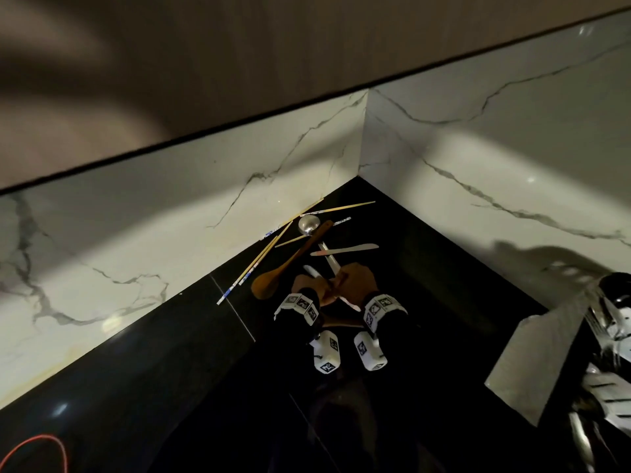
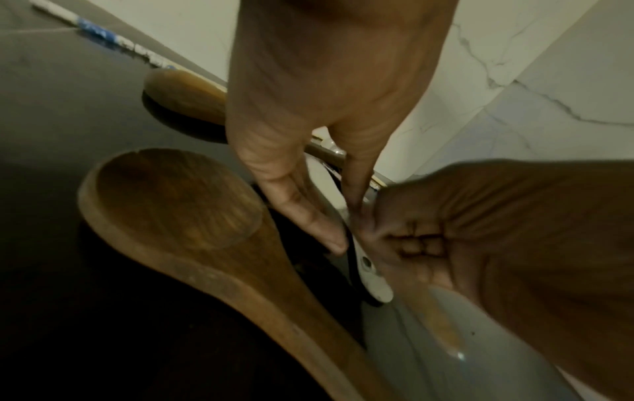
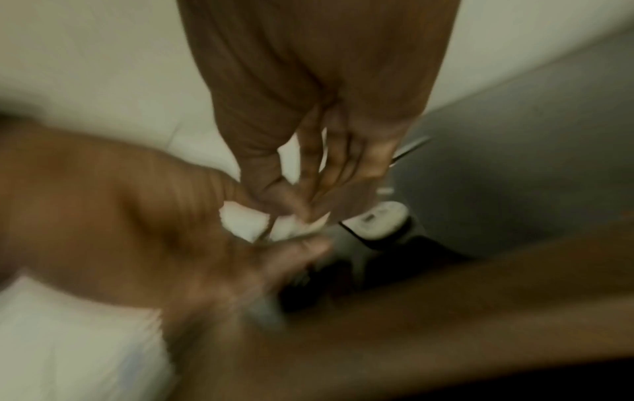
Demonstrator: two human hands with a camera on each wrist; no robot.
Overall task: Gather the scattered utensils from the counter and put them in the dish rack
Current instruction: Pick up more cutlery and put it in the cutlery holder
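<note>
Along the wall on our left, chopsticks [image 1: 254, 264] lie loose, with a wooden spoon [image 1: 273, 278] just beside them. Our left hand [image 1: 309, 285] pinches a pale handle [image 2: 370, 274]; our right hand [image 1: 356, 279] is curled around it too, though blur hides exactly how. A ladle [image 1: 307, 224] and a flat spatula [image 1: 345, 250] wait behind. The dish rack [image 1: 611, 336] sits far right. We risk the crossed handles snagging and scattering the pile as we lift.
</note>
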